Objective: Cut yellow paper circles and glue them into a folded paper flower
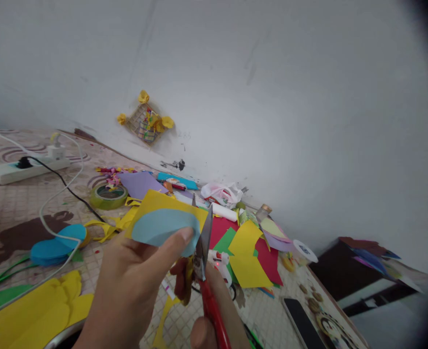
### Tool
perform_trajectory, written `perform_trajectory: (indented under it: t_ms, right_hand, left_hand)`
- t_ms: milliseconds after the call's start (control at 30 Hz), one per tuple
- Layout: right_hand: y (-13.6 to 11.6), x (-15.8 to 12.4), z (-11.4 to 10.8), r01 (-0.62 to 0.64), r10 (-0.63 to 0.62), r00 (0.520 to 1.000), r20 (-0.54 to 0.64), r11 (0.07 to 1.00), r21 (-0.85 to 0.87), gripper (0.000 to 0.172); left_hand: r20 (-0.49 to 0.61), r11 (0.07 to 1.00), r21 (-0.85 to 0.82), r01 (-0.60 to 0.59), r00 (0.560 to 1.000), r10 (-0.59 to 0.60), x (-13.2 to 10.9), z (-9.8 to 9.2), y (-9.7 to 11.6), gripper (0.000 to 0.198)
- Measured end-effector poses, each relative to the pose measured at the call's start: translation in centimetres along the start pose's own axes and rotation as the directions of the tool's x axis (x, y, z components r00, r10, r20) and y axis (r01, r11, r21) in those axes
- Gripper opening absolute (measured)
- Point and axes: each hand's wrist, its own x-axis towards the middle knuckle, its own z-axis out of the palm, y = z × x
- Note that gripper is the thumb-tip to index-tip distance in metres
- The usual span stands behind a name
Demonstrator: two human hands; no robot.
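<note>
My left hand [134, 286] pinches a light blue rounded paper shape [163, 227] laid over a yellow sheet [170, 203], thumb pressed on the blue piece. My right hand [206, 310], low in the picture, grips red-and-yellow-handled scissors [204, 252]. The scissor blades point up and their edge meets the right side of the blue and yellow paper.
Coloured paper scraps [248, 254] lie on the patterned table, with a green tape roll [108, 196], blue paper discs [54, 247], yellow cut shapes [32, 312], a white power strip with cables [21, 167], a glue gun [221, 264], a phone [303, 322]. A paper-flower decoration [146, 121] hangs on the wall.
</note>
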Motion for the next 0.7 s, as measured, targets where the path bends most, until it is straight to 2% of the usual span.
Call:
perform_trajectory:
  t_ms: [133,200,400,533,700]
  right_hand:
    - [0.5,1.2,-0.6,-0.114,0.086,0.977,0.197,0.984,0.134,0.056]
    - [0.6,1.8,-1.0,-0.114,0.077,0.967,0.245,0.984,0.14,0.057]
    - [0.7,0.9,-0.3,-0.001,-0.01,0.995,0.097,0.993,0.115,0.051]
    - [0.6,0.1,0.0,-0.036,0.023,0.995,0.093,0.99,0.136,0.052]
    - [0.4,0.8,-0.2,-0.048,0.039,0.996,0.086,0.993,0.109,0.049]
  left_hand:
    - [0.023,0.999,-0.027,0.017,1.0,-0.017,0.0,-0.1,-0.1,0.024]
    - [0.015,1.0,-0.006,0.001,1.0,-0.001,0.0,-0.3,-0.4,0.024]
    - [0.005,0.999,0.036,-0.03,1.0,0.03,0.0,-0.6,-0.6,0.026]
    - [-0.018,0.998,0.041,-0.04,0.999,0.041,0.1,-0.5,-0.6,0.023]
    - [-0.006,0.998,0.034,-0.045,0.999,0.046,0.1,-0.5,-0.7,0.021]
